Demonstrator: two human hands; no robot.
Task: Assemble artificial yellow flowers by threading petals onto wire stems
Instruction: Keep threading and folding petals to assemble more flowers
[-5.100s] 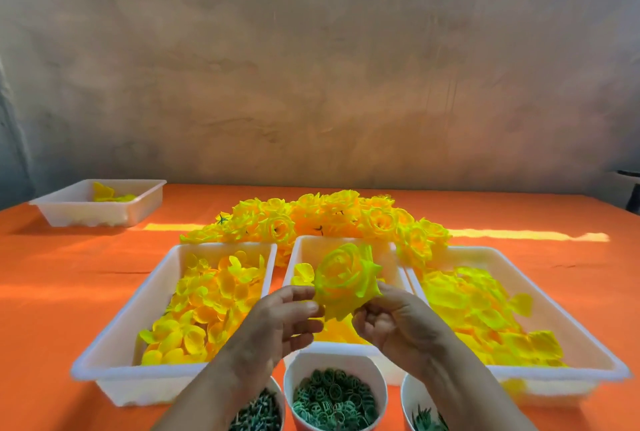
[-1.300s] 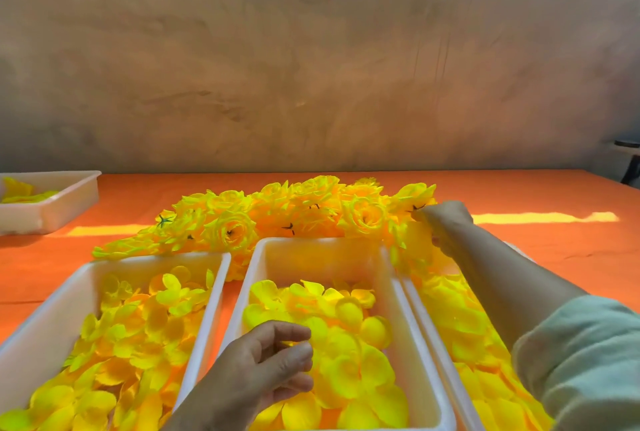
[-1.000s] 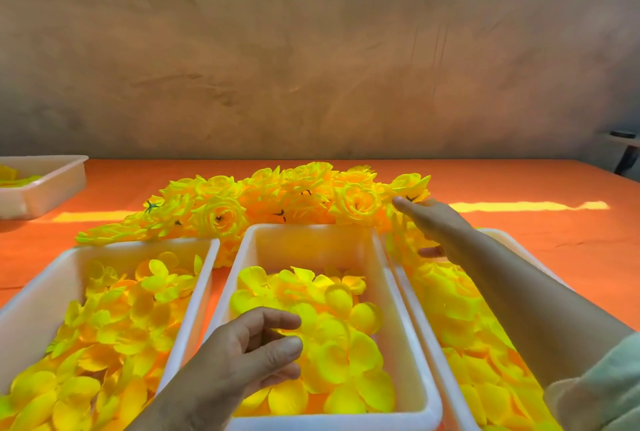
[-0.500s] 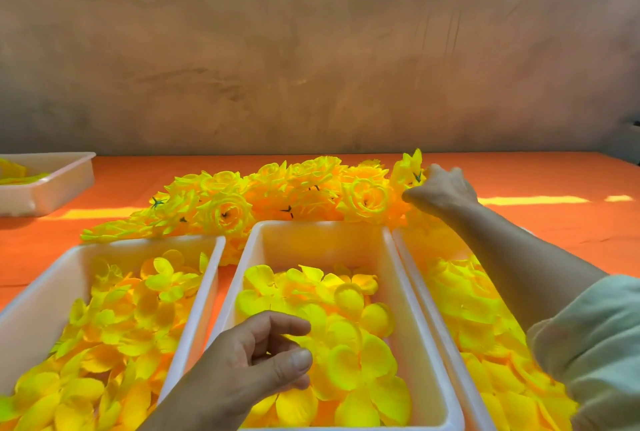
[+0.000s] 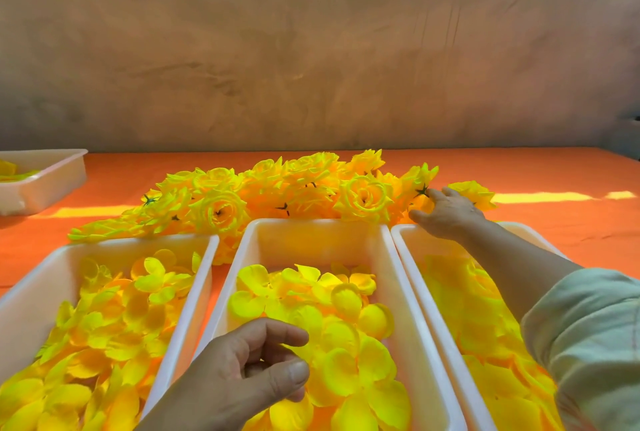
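Orange table (image 5: 554, 233), white trays (image 5: 311, 238), yellow flower pile (image 5: 287, 188)

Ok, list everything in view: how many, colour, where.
Front trays: three, white, side by side.
Far tray: one, white, far left.
Petals: many, yellow, in the trays.
Flowers: a pile, yellow, behind the front trays.
Lone flower: one, yellow, right of the pile.
Table: one, orange, under everything.
Wall: one, grey-brown, behind the table.
Sleeve: one, pale green, right arm.
Left hand: fingers curled, over the middle tray's petals.
Right hand: touching the pile's right end.

wall (image 5: 311, 50): mottled grey-brown plaster | table (image 5: 554, 171): orange (one sunlit stripe (image 5: 540, 197))
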